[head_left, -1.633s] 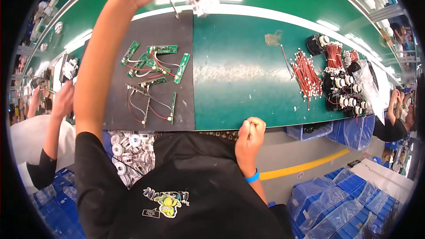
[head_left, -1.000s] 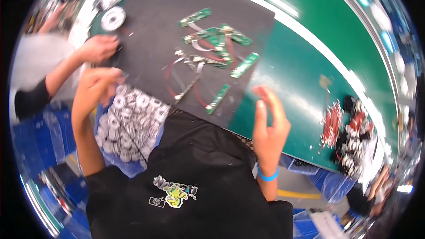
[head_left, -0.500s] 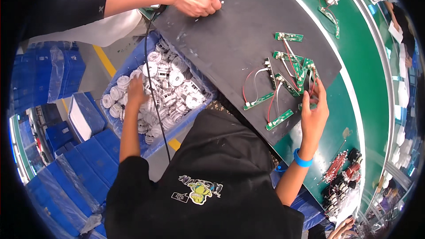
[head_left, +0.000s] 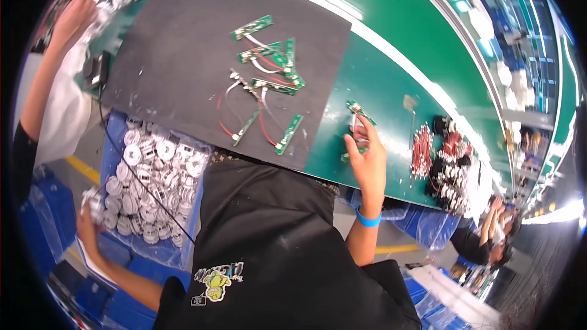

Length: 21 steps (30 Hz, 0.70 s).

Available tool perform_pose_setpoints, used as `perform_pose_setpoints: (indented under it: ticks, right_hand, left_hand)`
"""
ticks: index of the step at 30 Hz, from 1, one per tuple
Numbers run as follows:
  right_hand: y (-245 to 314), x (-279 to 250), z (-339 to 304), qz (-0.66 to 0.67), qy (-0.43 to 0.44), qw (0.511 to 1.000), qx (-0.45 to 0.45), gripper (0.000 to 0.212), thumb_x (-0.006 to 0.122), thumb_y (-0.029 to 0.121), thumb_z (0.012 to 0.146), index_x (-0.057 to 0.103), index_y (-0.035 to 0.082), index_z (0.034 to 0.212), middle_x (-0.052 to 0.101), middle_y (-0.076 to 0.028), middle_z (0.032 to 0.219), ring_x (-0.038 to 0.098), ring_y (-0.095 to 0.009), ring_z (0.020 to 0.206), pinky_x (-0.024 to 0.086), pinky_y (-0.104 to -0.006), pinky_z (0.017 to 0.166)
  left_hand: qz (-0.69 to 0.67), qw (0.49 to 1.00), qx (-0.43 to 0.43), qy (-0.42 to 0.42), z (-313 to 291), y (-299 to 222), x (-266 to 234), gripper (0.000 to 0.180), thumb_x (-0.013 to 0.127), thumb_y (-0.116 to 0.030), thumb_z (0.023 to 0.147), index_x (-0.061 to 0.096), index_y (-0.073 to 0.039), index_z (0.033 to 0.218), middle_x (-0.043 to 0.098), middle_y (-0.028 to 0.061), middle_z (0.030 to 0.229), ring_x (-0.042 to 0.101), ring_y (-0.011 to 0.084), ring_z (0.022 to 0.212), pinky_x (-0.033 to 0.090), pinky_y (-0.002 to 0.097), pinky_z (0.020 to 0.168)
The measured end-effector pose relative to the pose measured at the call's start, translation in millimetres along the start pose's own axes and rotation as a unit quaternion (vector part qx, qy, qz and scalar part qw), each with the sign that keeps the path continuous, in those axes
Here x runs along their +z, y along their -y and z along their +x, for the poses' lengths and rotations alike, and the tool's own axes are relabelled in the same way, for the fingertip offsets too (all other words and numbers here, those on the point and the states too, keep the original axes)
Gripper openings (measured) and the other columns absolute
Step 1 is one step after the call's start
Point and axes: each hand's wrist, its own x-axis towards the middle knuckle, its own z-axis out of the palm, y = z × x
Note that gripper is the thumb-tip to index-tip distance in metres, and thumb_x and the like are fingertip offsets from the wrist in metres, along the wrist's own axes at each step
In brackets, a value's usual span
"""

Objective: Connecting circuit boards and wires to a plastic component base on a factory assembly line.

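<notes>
My left hand (head_left: 86,227) is out past the left side of a blue bin, its fingers closed on a white round plastic part (head_left: 92,200) that is partly blurred. Many similar white parts (head_left: 148,194) fill the bin. Over the bare green tabletop to the right of the black mat, my right hand (head_left: 370,157) has its fingers curled round a green circuit board (head_left: 362,112) with a white lead. A second bit of board shows below the fingertips. On the mat, several wired green circuit boards (head_left: 290,134) lie in a loose, overlapping group.
A co-worker's hand (head_left: 74,17) reaches in at the upper left beside white parts. The black mat (head_left: 177,36) covers much of the green table. Red-wired parts (head_left: 422,151) and black-and-white parts (head_left: 449,177) lie at right. A black cable (head_left: 137,177) crosses the blue bin (head_left: 194,220).
My view has turned to the right. My right hand has moved from the mat's board group to the green tabletop with a board. My left hand has left the bin with a white plastic part.
</notes>
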Motion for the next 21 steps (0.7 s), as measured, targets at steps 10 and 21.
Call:
perform_pose_setpoints:
  ticks: [10,21]
  right_hand:
    - [5,3,14,0.000,-0.035,0.995,0.090,0.040,0.067,0.019,0.084,0.053,0.000,0.118,0.068,-0.010,0.080,0.064,-0.020,0.068,0.050,-0.0338,0.064]
    - [12,-64,-35,0.357,-0.199,0.904,0.127,0.032,0.052,0.001,0.092,0.051,-0.005,0.123,0.066,-0.012,0.100,0.060,-0.013,0.089,0.047,-0.0258,0.081]
  left_hand:
    - [-0.304,0.816,0.208,0.446,-179,-238,158,0.095,0.081,-0.016,0.054,0.032,-0.001,0.134,0.058,0.0122,0.115,0.059,0.0233,0.106,0.049,0.0355,0.092]
    - [-0.147,0.707,0.478,0.499,-311,-326,400,0.077,0.082,-0.014,0.071,0.042,-0.004,0.135,0.035,0.0217,0.144,0.043,0.0287,0.129,0.038,0.0378,0.104]
